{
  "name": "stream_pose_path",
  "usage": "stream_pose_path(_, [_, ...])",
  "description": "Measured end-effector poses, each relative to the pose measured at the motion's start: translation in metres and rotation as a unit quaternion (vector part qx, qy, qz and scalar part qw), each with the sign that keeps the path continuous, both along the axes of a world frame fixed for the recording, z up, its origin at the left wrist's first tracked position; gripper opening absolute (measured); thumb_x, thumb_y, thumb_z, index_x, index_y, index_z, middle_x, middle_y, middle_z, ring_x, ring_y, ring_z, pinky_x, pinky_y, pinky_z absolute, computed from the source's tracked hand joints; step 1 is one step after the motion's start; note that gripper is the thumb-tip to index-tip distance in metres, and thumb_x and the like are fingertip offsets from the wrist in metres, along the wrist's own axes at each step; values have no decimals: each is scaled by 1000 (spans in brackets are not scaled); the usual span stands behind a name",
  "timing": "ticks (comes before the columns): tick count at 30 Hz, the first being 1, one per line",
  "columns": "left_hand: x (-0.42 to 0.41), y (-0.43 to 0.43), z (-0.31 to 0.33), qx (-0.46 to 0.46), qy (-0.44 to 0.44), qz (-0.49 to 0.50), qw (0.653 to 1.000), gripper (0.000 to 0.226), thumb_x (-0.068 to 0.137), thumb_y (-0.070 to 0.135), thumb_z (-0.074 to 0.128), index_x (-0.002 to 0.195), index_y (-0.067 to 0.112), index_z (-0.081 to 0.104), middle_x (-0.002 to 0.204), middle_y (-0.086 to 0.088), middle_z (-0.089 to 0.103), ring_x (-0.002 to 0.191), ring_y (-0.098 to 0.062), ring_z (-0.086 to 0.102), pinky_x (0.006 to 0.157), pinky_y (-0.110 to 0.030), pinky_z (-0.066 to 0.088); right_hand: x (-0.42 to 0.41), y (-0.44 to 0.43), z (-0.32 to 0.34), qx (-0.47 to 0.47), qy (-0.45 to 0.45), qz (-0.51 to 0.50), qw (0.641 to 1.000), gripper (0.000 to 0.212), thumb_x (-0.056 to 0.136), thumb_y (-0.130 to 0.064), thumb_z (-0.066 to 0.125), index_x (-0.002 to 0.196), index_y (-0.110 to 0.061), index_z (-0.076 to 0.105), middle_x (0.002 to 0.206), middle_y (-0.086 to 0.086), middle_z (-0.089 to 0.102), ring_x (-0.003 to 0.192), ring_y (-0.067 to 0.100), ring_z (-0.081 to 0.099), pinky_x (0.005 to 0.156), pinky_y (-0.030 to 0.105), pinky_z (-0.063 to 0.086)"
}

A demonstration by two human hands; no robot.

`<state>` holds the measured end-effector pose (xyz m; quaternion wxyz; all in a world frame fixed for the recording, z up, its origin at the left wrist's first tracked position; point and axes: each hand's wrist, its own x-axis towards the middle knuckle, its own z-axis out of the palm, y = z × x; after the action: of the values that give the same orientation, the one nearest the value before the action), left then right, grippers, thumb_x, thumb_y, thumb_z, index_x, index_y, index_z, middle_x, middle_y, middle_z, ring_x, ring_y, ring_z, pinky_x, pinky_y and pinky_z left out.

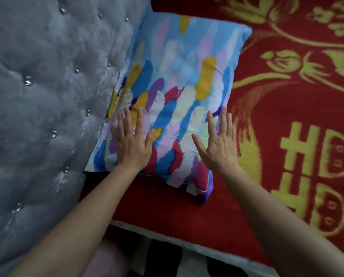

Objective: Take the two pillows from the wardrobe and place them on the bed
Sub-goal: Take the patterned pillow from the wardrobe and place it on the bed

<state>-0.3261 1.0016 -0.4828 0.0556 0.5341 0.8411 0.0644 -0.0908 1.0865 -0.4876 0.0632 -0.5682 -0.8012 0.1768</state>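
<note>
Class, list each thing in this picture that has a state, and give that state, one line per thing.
Pillow: lying on the blanket, one edge against the headboard.
Left hand: open, flat on the pillow.
Right hand: open, flat on the pillow.
Blanket: spread over the bed.
Headboard: upright beside the pillow.

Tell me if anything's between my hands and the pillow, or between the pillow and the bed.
Nothing visible. Left hand and right hand lie flat on the pillow, which already rests on the bed's red blanket against the headboard.
</note>
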Motion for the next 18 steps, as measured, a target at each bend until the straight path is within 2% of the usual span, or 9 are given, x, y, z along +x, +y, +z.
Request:
stream_pose_path(4, [39, -3, 92, 111, 78, -5, 991, 66, 100, 55, 23, 156, 22, 16, 163, -15, 12, 150, -34, 10, 118, -58, 11, 24, 12, 78, 79, 64, 37, 994, 80, 97, -62, 41, 159, -21, 12, 166, 17, 3, 153, 37, 4, 122, 55, 15])
stream_pose_path(8, [83, -36, 173, 175, 149, 20, 973, 64, 101, 50, 34, 155, 20, 20, 163, -16, 15, 150, -34, 10, 119, -59, 13, 46, 1, 155, 149, 108, 83, 979, 79, 97, -63, 39, 158, -21, 12, 166, 17, 4, 153, 37, 5, 122, 54, 14])
stream_pose_path(12, [119, -78, 245, 197, 199, 44, 959, 64, 100, 49, 36, 155, 20, 23, 162, -17, 18, 150, -37, 13, 117, -63, 13, 74, -18, 231, 222, 112, 138, 959, 81, 96, -61, 44, 158, -23, 10, 166, 17, 4, 152, 38, 7, 121, 56, 15])
stream_pose_path(18, [150, -153, 347, 177, 255, 75, 948, 66, 97, 52, 34, 155, 21, 20, 163, -18, 13, 149, -42, 10, 113, -70, 13, 112, -64, 326, 302, 122, 182, 928, 76, 98, -59, 42, 158, -20, 17, 165, 20, 9, 152, 39, 9, 122, 55, 13])
